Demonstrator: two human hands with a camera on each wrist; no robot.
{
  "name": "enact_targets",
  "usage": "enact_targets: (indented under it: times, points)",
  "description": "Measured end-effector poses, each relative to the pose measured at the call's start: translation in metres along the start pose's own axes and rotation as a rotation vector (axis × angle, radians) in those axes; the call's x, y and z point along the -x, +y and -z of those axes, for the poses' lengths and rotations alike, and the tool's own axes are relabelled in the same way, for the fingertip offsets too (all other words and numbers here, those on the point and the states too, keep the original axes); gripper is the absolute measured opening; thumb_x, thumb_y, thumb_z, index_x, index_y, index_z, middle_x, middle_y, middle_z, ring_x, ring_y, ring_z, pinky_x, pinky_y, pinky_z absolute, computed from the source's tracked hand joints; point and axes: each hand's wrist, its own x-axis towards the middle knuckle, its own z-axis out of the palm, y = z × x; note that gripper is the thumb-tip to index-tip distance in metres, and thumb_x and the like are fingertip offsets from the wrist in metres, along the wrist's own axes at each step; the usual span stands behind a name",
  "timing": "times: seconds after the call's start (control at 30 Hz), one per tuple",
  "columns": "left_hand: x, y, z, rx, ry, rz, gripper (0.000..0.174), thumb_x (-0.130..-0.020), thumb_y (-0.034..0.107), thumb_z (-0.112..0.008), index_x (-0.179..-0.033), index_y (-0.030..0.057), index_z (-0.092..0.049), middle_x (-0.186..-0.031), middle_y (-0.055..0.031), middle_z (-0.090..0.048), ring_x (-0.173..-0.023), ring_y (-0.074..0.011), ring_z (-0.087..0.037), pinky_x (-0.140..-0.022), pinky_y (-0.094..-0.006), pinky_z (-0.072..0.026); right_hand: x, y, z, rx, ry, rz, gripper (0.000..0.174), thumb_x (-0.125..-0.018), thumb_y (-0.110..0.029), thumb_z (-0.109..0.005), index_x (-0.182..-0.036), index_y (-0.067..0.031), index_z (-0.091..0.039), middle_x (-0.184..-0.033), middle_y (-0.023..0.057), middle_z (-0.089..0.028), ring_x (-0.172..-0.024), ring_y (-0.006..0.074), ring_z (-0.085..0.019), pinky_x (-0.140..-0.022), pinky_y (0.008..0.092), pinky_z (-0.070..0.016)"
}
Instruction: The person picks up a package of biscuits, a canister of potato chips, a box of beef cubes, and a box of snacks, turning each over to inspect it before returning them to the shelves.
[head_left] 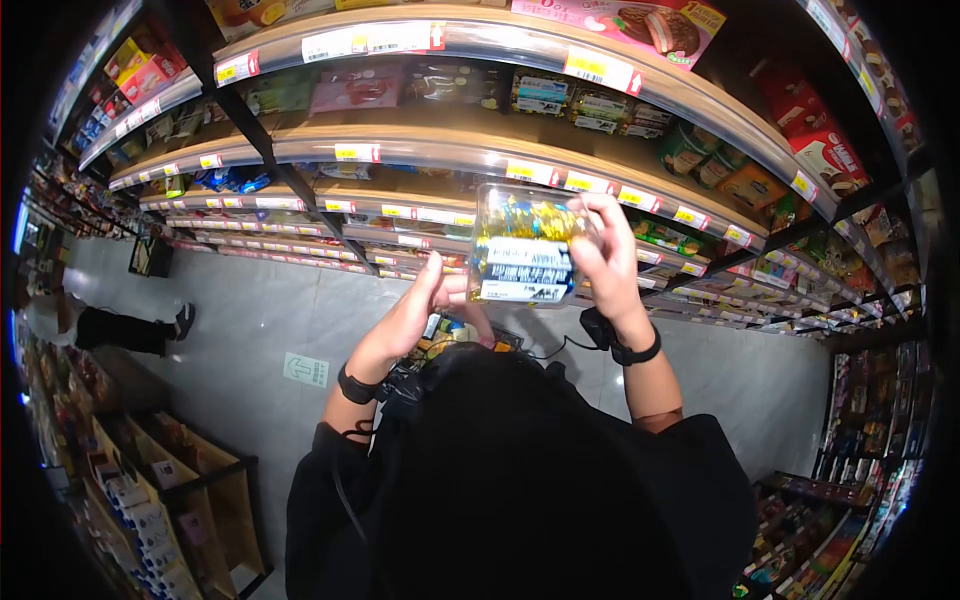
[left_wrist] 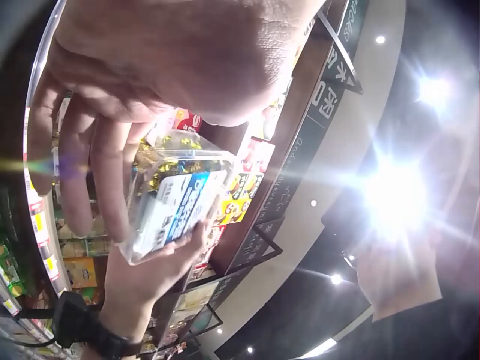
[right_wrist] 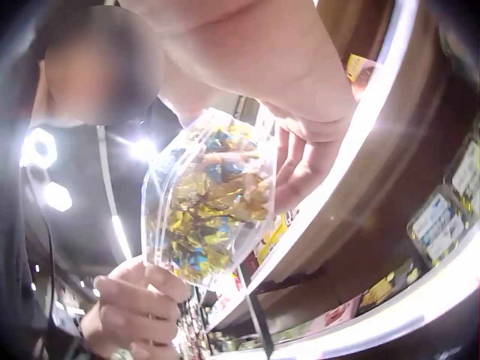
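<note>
A clear plastic box point(head_left: 525, 250) of small pieces in gold and blue foil wrappers is held up before the shelves, its white and dark label facing the head camera. My right hand point(head_left: 608, 255) grips the box by its right side, with the thumb over the near face. At the opposite side, my left hand point(head_left: 410, 310) has its fingers stretched toward the box's lower corner and its thumb pointing up, apart from the box. In the right wrist view, the left fingertips point(right_wrist: 169, 281) are right at the bottom corner of the box point(right_wrist: 214, 202).
Shelves point(head_left: 420, 150) of packaged snacks with price tags curve across the front. Similar clear boxes point(head_left: 540, 92) stand on an upper shelf. Colourful packages point(head_left: 450, 335) show below the left hand. A person point(head_left: 120, 325) stands at the far left, near wooden display bins point(head_left: 200, 490).
</note>
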Motion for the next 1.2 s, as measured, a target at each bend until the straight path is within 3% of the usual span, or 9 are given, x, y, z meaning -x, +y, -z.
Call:
enact_targets:
  times: [0.07, 0.23, 0.3, 0.4, 0.6, 0.73, 0.93, 1.07, 1.2]
  points:
    - [0.002, -0.004, -0.001, -0.021, 0.045, -0.024, 0.084, -0.106, 0.057, -0.007, -0.121, -0.0062, -0.062, -0.085, -0.0169, -0.072, -0.087, -0.0248, -0.069, -0.093, -0.0382, -0.0495, -0.011, 0.008, -0.002, -0.172, -0.028, -0.177, 0.031, -0.097, -0.018, -0.064, -0.121, -0.0037, -0.051, -0.099, 0.0006, -0.061, -0.087, 0.0042, -0.052, -0.076, 0.0245, -0.0434]
    - [0.010, -0.013, 0.005, -0.031, 0.236, -0.042, 0.062, -0.108, 0.045, -0.030, -0.109, -0.0077, -0.062, -0.085, -0.0176, -0.072, -0.088, -0.0228, -0.069, -0.094, -0.0368, -0.0504, -0.018, 0.014, -0.004, -0.140, -0.107, -0.351, 0.027, -0.100, -0.023, -0.063, -0.117, -0.0047, -0.054, -0.101, 0.0031, -0.065, -0.092, 0.0054, -0.057, -0.075, 0.0227, -0.0464]
    - [0.011, -0.017, 0.009, 0.014, 0.267, -0.044, 0.051, -0.108, 0.040, -0.035, -0.114, -0.0053, -0.059, -0.089, -0.0170, -0.072, -0.085, -0.0205, -0.069, -0.085, -0.0325, -0.0530, -0.023, 0.025, 0.009, -0.138, -0.204, -0.441, 0.031, -0.098, -0.024, -0.066, -0.120, -0.0048, -0.055, -0.108, 0.0055, -0.067, -0.093, 0.0077, -0.062, -0.067, 0.0240, -0.0522]
    - [0.007, -0.027, 0.018, 0.069, 0.268, -0.064, 0.045, -0.108, 0.038, -0.040, -0.125, -0.0018, -0.054, -0.100, -0.0150, -0.071, -0.087, -0.0175, -0.068, -0.082, -0.0305, -0.0527, -0.036, 0.024, 0.012, -0.135, -0.200, -0.516, 0.042, -0.095, -0.022, -0.071, -0.130, -0.0050, -0.056, -0.115, 0.0062, -0.068, -0.100, 0.0102, -0.065, -0.071, 0.0275, -0.0576]
    - [0.022, -0.038, 0.015, -0.179, 0.284, -0.026, 0.039, -0.107, 0.028, -0.047, -0.137, 0.0033, -0.048, -0.113, -0.0105, -0.067, -0.101, -0.0154, -0.063, -0.090, -0.0319, -0.0498, -0.101, 0.074, 0.049, 0.025, -0.075, -0.327, 0.044, -0.094, -0.021, -0.072, -0.132, -0.0069, -0.055, -0.115, 0.0041, -0.067, -0.103, 0.0099, -0.064, -0.079, 0.0269, -0.0571]
    - [0.044, -0.037, 0.007, -0.324, 0.301, 0.062, 0.040, -0.106, 0.027, -0.048, -0.140, 0.0043, -0.048, -0.112, -0.0091, -0.069, -0.101, -0.0153, -0.063, -0.093, -0.0318, -0.0486, -0.149, 0.110, 0.082, 0.175, 0.052, -0.191, 0.061, -0.085, -0.026, -0.082, -0.130, 0.0045, -0.054, -0.113, 0.0129, -0.068, -0.097, 0.0159, -0.068, -0.081, 0.0290, -0.0577]
    - [0.064, -0.045, -0.002, -0.379, 0.369, 0.109, 0.038, -0.106, 0.023, -0.048, -0.139, 0.0037, -0.049, -0.112, -0.0089, -0.071, -0.100, -0.0146, -0.064, -0.092, -0.0305, -0.0487, -0.185, 0.151, 0.113, 0.510, 0.080, -0.058, 0.074, -0.078, -0.043, -0.084, -0.127, 0.0058, -0.060, -0.115, 0.0191, -0.069, -0.105, 0.0231, -0.067, -0.090, 0.0338, -0.0538]
    - [0.070, -0.044, -0.003, -0.395, 0.403, 0.108, 0.038, -0.106, 0.022, -0.048, -0.139, 0.0034, -0.049, -0.111, -0.0071, -0.072, -0.098, -0.0140, -0.064, -0.089, -0.0297, -0.0493, -0.198, 0.180, 0.119, 0.504, 0.092, -0.057, 0.068, -0.085, -0.022, -0.081, -0.139, 0.0051, -0.051, -0.118, 0.0152, -0.068, -0.101, 0.0164, -0.066, -0.085, 0.0288, -0.0558]
    - [0.072, -0.047, -0.002, -0.400, 0.413, 0.125, 0.036, -0.105, 0.021, -0.049, -0.138, 0.0041, -0.051, -0.112, -0.0072, -0.072, -0.097, -0.0146, -0.065, -0.087, -0.0295, -0.0502, -0.191, 0.175, 0.111, 0.521, 0.187, 0.024, 0.058, -0.083, -0.022, -0.083, -0.129, 0.0056, -0.059, -0.112, 0.0152, -0.070, -0.098, 0.0167, -0.067, -0.083, 0.0293, -0.0563]
